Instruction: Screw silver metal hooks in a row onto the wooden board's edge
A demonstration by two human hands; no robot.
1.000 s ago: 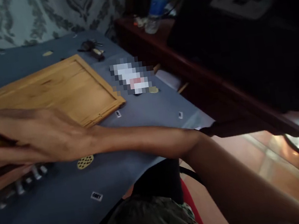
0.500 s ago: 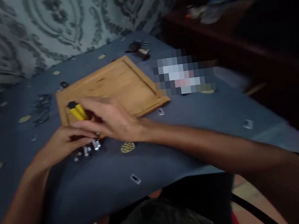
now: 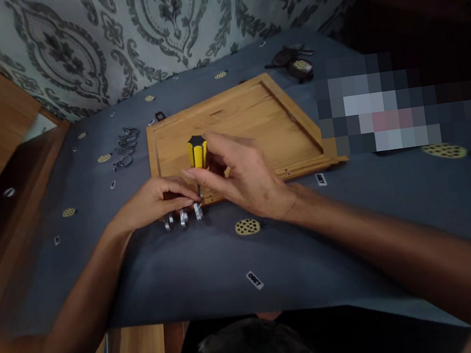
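Note:
My right hand [image 3: 244, 178] is closed round a yellow and black screwdriver [image 3: 198, 152], held upright with its shaft pointing down at the near edge of a wooden board [image 3: 229, 125]. Below the shaft, a metal hook [image 3: 198, 211] sticks out from that edge, with more metal hooks [image 3: 183, 217] to its left. My left hand [image 3: 160, 198] rests at the board's near left corner, its fingers pressed together beside the screwdriver tip. Whatever its fingertips hold is too small to make out.
Several loose metal hooks [image 3: 127, 141] lie left of the board on the blue patterned cloth [image 3: 197, 280]. A dark object [image 3: 290, 62] sits beyond the board's far right corner. A blurred-out patch covers the right side. Patterned curtain [image 3: 171, 17] hangs behind.
The view has swung left, so the board and hands appear further right. The screwdriver now stands more upright. Both hands remain at the board's near edge.

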